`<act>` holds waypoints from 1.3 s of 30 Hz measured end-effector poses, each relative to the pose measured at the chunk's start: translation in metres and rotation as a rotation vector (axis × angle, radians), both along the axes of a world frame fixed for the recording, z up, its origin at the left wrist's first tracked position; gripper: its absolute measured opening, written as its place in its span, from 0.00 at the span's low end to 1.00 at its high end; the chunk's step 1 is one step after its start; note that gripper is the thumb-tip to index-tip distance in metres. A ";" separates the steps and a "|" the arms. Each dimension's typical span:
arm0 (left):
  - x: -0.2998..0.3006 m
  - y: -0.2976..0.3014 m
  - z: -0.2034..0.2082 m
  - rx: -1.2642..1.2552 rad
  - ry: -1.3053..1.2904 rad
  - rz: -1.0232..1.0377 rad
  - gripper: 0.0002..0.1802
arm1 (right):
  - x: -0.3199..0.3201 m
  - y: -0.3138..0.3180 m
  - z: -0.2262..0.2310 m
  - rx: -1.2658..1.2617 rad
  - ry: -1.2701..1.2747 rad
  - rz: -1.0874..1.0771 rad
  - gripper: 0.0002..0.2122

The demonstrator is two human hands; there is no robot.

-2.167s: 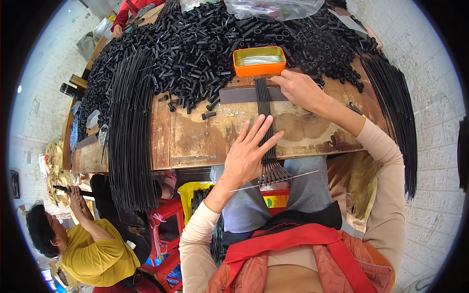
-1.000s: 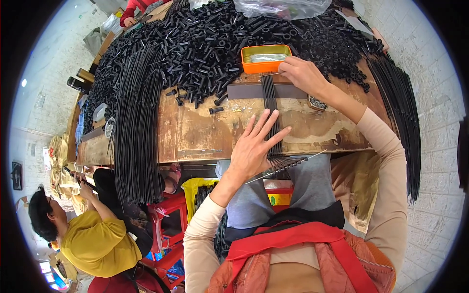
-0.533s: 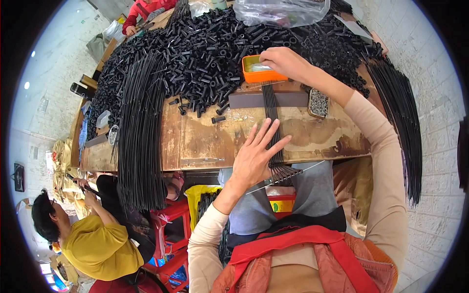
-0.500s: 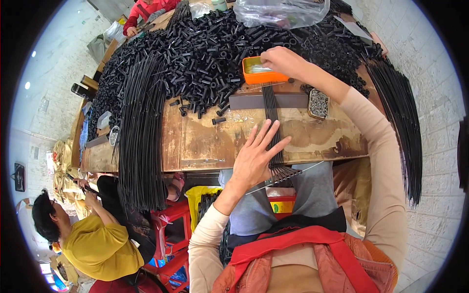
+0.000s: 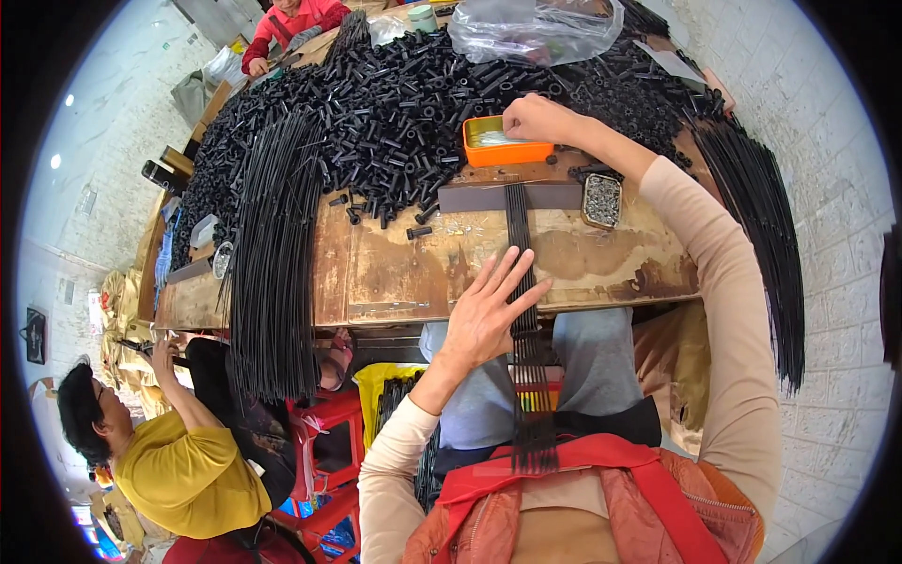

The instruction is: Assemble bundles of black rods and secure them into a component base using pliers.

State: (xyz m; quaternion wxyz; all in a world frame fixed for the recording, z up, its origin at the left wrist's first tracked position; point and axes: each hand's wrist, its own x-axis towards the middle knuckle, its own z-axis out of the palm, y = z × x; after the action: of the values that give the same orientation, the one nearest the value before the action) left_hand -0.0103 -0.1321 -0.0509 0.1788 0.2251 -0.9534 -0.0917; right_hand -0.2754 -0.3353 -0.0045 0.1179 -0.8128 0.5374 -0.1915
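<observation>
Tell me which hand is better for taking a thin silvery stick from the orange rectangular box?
Probably the right hand: it reaches into the orange box, beside the thin silvery sticks. The left hand lies spread over the bundle of thin black rods, farther from the box.

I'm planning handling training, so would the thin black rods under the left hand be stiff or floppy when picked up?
The black rods are probably fairly stiff with some spring: they look nearly straight beyond the table. Each is likely light, being so slender. They may splay apart, since gaps show between them past the left hand.
</observation>
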 end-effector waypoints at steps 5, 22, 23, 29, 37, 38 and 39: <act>-0.002 0.002 0.000 -0.027 -0.009 0.008 0.45 | 0.003 -0.021 -0.004 0.045 0.300 0.067 0.08; 0.005 0.001 -0.007 0.026 0.078 -0.013 0.45 | -0.009 0.115 -0.017 -0.290 0.086 0.132 0.13; 0.005 0.001 -0.008 0.035 0.096 -0.005 0.44 | -0.010 0.120 -0.016 -0.252 0.093 0.110 0.14; 0.001 0.003 -0.010 0.044 0.099 -0.001 0.45 | -0.021 0.129 -0.016 -0.217 0.145 0.094 0.17; 0.003 0.002 -0.009 -0.016 0.018 -0.008 0.46 | -0.021 0.127 -0.016 -0.228 0.188 0.131 0.16; 0.002 0.002 -0.009 -0.005 0.028 -0.011 0.46 | -0.021 0.127 -0.015 -0.225 0.184 0.127 0.16; 0.002 0.002 -0.009 0.005 0.037 -0.014 0.47 | -0.021 0.127 -0.015 -0.223 0.180 0.123 0.16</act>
State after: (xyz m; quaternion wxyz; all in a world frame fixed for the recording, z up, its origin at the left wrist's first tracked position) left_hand -0.0087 -0.1306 -0.0602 0.1953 0.2172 -0.9512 -0.0995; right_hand -0.2968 -0.2082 -0.0195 -0.0102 -0.8663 0.4702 -0.1685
